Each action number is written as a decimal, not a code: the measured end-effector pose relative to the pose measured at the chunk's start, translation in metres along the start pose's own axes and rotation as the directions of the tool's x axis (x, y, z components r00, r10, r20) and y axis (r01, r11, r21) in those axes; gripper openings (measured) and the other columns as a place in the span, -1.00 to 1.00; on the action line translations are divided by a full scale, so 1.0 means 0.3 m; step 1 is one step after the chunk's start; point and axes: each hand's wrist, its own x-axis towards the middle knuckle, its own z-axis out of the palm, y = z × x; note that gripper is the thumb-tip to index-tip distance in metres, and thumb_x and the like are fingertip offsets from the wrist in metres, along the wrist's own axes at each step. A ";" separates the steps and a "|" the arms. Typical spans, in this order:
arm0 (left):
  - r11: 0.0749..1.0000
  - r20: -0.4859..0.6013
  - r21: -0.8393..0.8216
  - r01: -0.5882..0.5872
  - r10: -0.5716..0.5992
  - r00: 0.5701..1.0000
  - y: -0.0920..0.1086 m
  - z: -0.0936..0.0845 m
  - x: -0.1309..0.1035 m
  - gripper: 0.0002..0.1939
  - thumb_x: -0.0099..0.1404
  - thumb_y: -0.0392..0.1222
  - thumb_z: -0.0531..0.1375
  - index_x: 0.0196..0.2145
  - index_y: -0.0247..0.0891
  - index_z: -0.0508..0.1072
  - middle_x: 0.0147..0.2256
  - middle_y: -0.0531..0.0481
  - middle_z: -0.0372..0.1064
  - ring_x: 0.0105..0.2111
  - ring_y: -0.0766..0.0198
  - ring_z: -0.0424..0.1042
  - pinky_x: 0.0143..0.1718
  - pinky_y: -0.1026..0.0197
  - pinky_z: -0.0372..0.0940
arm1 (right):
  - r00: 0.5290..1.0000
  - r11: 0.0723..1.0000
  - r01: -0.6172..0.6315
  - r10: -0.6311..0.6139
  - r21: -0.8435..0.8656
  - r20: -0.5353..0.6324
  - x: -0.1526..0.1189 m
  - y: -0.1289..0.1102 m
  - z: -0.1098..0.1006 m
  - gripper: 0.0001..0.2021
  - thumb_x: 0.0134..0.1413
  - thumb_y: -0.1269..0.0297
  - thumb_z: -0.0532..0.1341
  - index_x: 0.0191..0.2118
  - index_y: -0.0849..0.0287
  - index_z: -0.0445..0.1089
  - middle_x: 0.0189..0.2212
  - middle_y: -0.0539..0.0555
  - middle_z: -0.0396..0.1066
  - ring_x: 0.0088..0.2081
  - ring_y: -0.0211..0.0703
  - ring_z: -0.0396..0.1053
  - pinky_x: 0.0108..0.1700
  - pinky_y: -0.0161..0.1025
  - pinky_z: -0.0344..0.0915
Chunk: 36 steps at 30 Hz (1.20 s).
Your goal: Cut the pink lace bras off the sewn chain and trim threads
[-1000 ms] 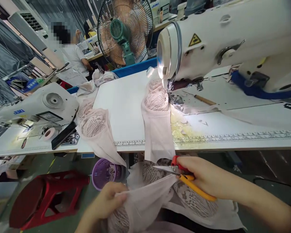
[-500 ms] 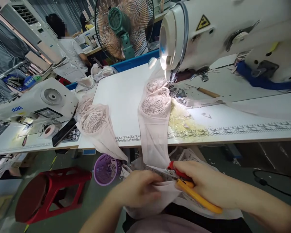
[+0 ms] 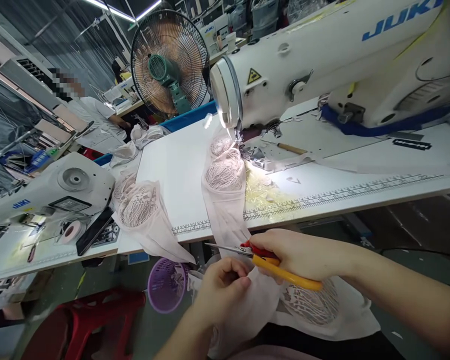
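My right hand (image 3: 298,252) is wrapped round a pair of scissors (image 3: 285,275) with one orange and one red handle. Their blades point left, just above my left hand (image 3: 225,287), and look nearly closed. My left thumb and fingers pinch the edge of a pale pink bra (image 3: 260,295); its lace cup (image 3: 317,300) lies across my lap under my right wrist. Another pale pink lace bra (image 3: 225,175) lies at the needle of the sewing machine (image 3: 228,95), its band hanging over the table edge behind the scissors.
To the left lies one more lace bra (image 3: 138,205), beside a second sewing machine (image 3: 78,180) and a dark phone (image 3: 94,232). A purple basket (image 3: 167,287) with scraps and a red stool (image 3: 97,320) stand below. A wooden-handled tool (image 3: 291,149) rests near the needle. Beyond are a fan (image 3: 168,65) and a person (image 3: 93,115).
The scissors have risen off the cloth, their blades now more nearly together. My left hand still pinches the bra. The camera view has shifted, showing more of the sewing machine.
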 end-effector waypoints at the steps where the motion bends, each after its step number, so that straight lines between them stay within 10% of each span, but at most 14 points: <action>1: 0.999 -0.008 -0.025 0.023 -0.024 1.000 0.002 0.001 0.002 -0.61 0.09 0.08 0.30 -0.50 -0.29 0.29 -0.45 -0.01 0.25 -0.42 0.31 0.21 -0.40 0.29 0.10 | 1.000 1.000 0.005 -0.005 0.000 0.004 0.002 -0.003 -0.005 -0.84 -0.05 0.38 0.16 -0.51 0.11 0.12 -0.53 -0.06 0.25 -0.52 -0.24 0.18 -0.52 -0.32 0.02; 26: 0.989 -0.009 0.018 0.144 -0.144 0.990 -0.003 0.045 0.027 -0.47 0.04 0.27 0.28 -0.42 -0.32 0.36 -0.45 0.01 0.25 -0.45 0.35 0.16 -0.40 0.28 0.06 | 0.997 0.998 0.036 -0.033 0.050 -0.069 0.000 0.022 0.026 -0.77 -0.09 0.44 0.17 -0.52 0.10 0.05 -0.55 -0.08 0.18 -0.52 -0.25 0.10 -0.52 -0.30 0.00; 31: 0.973 -0.096 -0.089 0.212 -0.221 0.971 -0.027 0.054 0.023 -0.44 -0.04 0.30 0.30 -0.50 -0.30 0.31 -0.58 0.12 0.13 -0.59 0.44 0.00 -0.52 0.30 -0.09 | 0.964 0.981 0.046 0.006 0.188 -0.267 -0.072 0.090 0.127 -0.81 0.17 0.08 0.02 -0.28 0.10 0.12 -0.42 0.02 0.25 -0.42 -0.14 0.23 -0.40 -0.22 0.26; 36: 0.953 -0.158 -0.187 0.240 -0.270 0.950 -0.031 0.051 0.012 -0.45 -0.10 0.29 0.32 -0.53 -0.29 0.30 -0.60 0.12 0.12 -0.60 0.44 0.02 -0.54 0.30 -0.12 | 0.923 0.945 0.099 0.030 0.311 -0.385 -0.215 0.230 0.322 -0.51 0.01 -0.17 0.17 -0.04 0.05 0.31 -0.15 0.22 0.41 -0.11 0.21 0.39 -0.10 -0.04 0.35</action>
